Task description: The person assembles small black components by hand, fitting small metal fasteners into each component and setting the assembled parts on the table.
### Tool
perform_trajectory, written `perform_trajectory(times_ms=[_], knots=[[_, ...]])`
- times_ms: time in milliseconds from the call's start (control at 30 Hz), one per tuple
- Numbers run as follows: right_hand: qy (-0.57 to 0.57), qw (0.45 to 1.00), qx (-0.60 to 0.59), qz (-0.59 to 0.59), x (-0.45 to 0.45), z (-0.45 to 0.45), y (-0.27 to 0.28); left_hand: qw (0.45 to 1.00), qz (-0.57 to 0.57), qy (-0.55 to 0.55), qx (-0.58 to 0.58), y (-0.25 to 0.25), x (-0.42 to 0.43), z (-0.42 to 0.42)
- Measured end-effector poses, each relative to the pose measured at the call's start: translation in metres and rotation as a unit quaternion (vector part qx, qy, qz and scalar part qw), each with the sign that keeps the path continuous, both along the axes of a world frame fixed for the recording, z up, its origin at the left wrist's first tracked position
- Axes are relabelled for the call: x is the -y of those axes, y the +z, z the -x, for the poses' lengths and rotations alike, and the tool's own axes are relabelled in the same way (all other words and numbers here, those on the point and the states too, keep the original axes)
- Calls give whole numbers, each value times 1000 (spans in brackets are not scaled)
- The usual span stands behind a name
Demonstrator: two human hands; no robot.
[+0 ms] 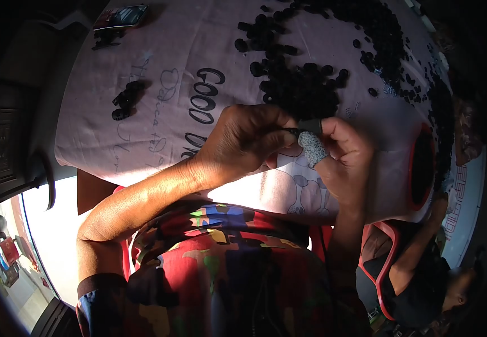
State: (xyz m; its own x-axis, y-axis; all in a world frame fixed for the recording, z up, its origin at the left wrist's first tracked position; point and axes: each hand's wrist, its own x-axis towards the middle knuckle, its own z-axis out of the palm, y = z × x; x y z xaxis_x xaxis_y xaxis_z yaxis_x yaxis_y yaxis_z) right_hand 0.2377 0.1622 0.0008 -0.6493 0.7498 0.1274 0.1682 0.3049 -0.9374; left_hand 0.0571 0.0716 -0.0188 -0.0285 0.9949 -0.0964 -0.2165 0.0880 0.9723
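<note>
My left hand (pixel 243 137) is closed, thumb and index finger pinched on a small black piece (pixel 293 132) at the middle of the view. Facing it from the right, my right hand (pixel 342 154) is closed on the same piece. A grey speckled cover (pixel 312 149) wraps its thumb, and a dark band (pixel 311 126) is around a fingertip. The piece is mostly hidden between the fingers. Just beyond the hands lies a heap of black round parts (pixel 305 87) on the pink printed cloth (pixel 170 50).
A short row of black parts (pixel 126 101) and a phone (pixel 120 17) lie at the left. More black parts (pixel 375 28) spread across the far right. A red-rimmed container (pixel 411 168) stands at the right, near another person (pixel 417 264) by a red chair (pixel 385 306).
</note>
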Motion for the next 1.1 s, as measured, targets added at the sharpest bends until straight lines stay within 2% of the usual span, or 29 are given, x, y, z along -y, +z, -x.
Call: perform_trajectory(times_ms=[33, 100, 233, 433, 500, 600, 800, 967, 1100], knots=[[4, 998, -30, 53, -1, -1, 0, 1000, 1, -5, 8, 3, 0, 1], [7, 998, -31, 53, 1, -3, 1, 1000, 6, -16, 26, 5, 1, 0], [24, 999, -4, 26, -3, -9, -9, 1000, -14, 8, -16, 0, 1, -4], [1, 988, 75, -138, 8, -1, 0, 999, -20, 17, -32, -1, 3, -4], [1, 988, 68, -139, 7, -1, 1, 998, -37, 26, -31, -5, 2, -6], [-12, 990, 44, -135, 4, 1, 1, 999, 19, 13, 34, 1, -1, -3], [-24, 991, -4, -129, 4, -3, -15, 997, 54, -19, 59, 4, -3, 4], [-22, 989, -24, -142, 9, -3, -15, 997, 32, -29, 59, 2, -2, 6], [0, 992, 8, -130, 13, -7, -8, 997, 32, -33, 56, 1, -2, 9]])
